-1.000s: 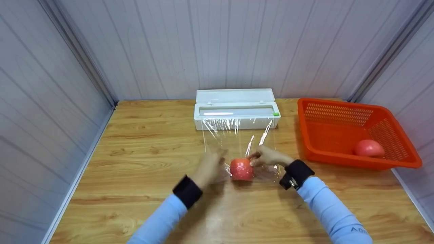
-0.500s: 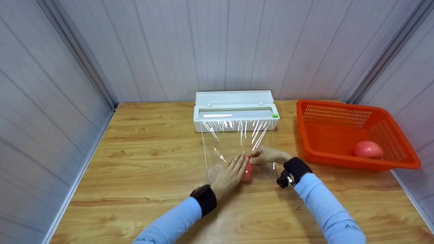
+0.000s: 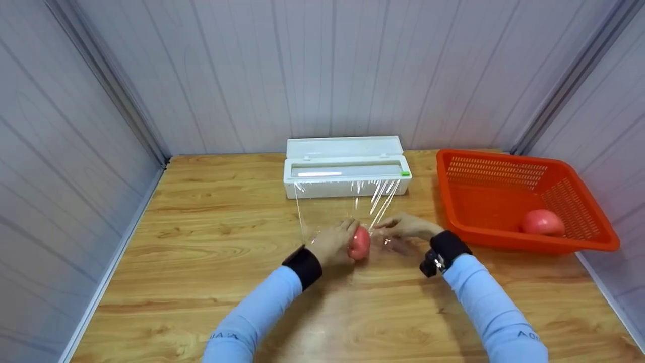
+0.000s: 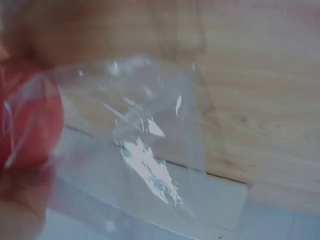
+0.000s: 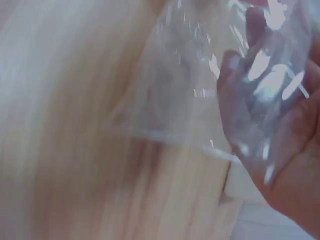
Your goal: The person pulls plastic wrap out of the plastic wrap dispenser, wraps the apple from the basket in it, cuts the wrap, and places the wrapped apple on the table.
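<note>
My left hand [image 3: 332, 242] grips a round pinkish-red fruit [image 3: 359, 244] from its left side, fingers over its far side. Clear cling film [image 4: 150, 135] covers the fruit and spreads beside it in the left wrist view. To the fruit's right, my right hand [image 3: 405, 227] is among the film's loose edge. In the right wrist view its thumb [image 5: 231, 75] stands apart from the fingertip above, with shiny film over the palm. From the fruit the film runs back to a white cling film dispenser [image 3: 347, 189] with its lid up.
An orange plastic basket [image 3: 504, 244] stands at the right, with another pinkish-red fruit [image 3: 542, 222] inside. Pale panel walls [image 3: 252, 75] close off the back and sides of the wooden table [image 3: 211, 227].
My left hand went from a blur left of the fruit to lying over it, then to gripping its left side. The fruit has tilted. My right hand has eased off it to the right.
</note>
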`<state>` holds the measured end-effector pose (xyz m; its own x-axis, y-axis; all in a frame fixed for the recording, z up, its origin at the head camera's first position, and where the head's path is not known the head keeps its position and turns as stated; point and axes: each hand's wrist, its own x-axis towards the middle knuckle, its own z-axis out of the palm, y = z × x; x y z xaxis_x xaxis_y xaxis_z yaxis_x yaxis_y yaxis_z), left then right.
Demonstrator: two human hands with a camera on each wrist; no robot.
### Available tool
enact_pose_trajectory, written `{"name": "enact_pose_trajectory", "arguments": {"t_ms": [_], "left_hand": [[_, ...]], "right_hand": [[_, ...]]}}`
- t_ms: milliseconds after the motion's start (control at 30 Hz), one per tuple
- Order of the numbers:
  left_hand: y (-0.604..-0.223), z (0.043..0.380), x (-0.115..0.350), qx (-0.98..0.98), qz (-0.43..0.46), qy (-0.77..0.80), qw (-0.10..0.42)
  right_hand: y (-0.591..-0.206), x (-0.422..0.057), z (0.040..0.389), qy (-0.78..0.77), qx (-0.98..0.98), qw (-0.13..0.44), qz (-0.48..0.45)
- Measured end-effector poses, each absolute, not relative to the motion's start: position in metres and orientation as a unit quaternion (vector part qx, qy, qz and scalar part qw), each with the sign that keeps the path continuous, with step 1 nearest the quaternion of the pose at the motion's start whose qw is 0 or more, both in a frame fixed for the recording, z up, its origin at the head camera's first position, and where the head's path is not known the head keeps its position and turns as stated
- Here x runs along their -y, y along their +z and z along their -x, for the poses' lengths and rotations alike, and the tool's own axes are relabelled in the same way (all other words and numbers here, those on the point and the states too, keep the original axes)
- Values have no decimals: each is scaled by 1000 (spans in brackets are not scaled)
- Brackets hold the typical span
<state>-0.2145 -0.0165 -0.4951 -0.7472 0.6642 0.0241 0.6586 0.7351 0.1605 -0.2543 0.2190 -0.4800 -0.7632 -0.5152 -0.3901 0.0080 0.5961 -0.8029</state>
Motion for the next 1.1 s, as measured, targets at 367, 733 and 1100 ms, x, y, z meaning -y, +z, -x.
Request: {"name": "enact_pose_trajectory", "arguments": {"t_ms": [367, 733, 1100], "left_hand": [[-483, 258, 13, -908, -271, 227, 226], [-486, 274, 12, -907, -253, 238, 240], [-498, 271, 52, -850, -175, 480, 127]], "right_hand": [[-452, -170, 236, -302, -923, 100, 218], [-486, -155, 240, -259, -921, 80, 279], [-487, -151, 254, -284, -925, 148, 204]]}}
